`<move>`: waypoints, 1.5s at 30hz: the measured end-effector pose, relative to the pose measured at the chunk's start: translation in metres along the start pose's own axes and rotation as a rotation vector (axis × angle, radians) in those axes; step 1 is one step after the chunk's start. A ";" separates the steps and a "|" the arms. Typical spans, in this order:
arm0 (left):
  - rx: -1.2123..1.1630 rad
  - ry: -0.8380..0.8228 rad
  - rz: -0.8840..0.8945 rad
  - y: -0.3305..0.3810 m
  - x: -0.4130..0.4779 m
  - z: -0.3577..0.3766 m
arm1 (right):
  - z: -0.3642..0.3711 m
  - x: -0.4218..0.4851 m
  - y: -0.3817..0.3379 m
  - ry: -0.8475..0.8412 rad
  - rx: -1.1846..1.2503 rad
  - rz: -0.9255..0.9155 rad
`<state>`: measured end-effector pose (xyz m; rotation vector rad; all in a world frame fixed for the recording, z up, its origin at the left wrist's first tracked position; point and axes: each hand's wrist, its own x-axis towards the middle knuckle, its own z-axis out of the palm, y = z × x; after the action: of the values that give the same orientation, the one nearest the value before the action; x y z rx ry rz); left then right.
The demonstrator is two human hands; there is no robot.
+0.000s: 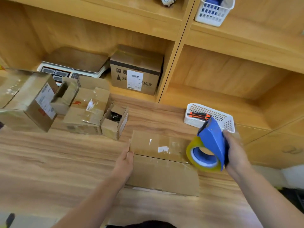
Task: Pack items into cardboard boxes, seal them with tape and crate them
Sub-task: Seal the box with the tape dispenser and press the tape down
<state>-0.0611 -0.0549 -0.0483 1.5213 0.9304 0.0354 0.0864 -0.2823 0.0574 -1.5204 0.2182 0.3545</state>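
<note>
A closed cardboard box (pixel 162 168) with its two top flaps folded shut lies on the wooden table (pixel 57 162) in front of me. My left hand (pixel 125 160) rests with straight fingers against the box's left edge. My right hand (pixel 235 152) grips a blue tape dispenser (pixel 212 142) with a roll of yellowish clear tape (pixel 202 155), held in the air just off the box's right end. Old clear tape and label scraps show on the far flap.
Several opened cardboard boxes (pixel 85 111) crowd the table's back left, one small box (pixel 115 122) open. A white basket (pixel 212 116) with orange cutters stands behind the dispenser. A labelled box (pixel 136 71) and a scale (pixel 72 65) sit in the shelf.
</note>
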 end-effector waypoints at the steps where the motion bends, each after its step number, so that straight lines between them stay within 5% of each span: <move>1: -0.002 -0.006 0.006 -0.001 0.000 -0.001 | 0.011 -0.004 0.003 -0.059 0.009 0.027; 11: 0.065 -0.130 0.035 -0.005 0.003 -0.011 | 0.054 -0.012 0.031 -0.179 -0.233 -0.128; 14: 0.238 -0.007 0.162 0.003 -0.001 -0.015 | 0.054 -0.010 0.032 -0.211 -0.304 -0.176; 16: 0.152 0.073 0.258 0.014 -0.006 -0.017 | 0.052 -0.007 0.034 -0.239 -0.323 -0.167; 22: -0.269 -0.302 0.000 0.054 -0.027 0.001 | 0.052 -0.001 0.035 -0.264 -0.399 -0.150; 39: -0.298 -0.149 -0.008 0.055 -0.012 -0.009 | 0.050 0.004 0.013 -0.614 -0.812 -0.349; 45: -0.240 -0.054 -0.027 0.036 0.015 -0.074 | 0.023 0.019 0.005 -0.505 -1.053 -0.348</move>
<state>-0.0719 0.0186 -0.0095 1.2819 0.8711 0.0833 0.1005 -0.2573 0.0473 -2.3689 -0.7408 0.6036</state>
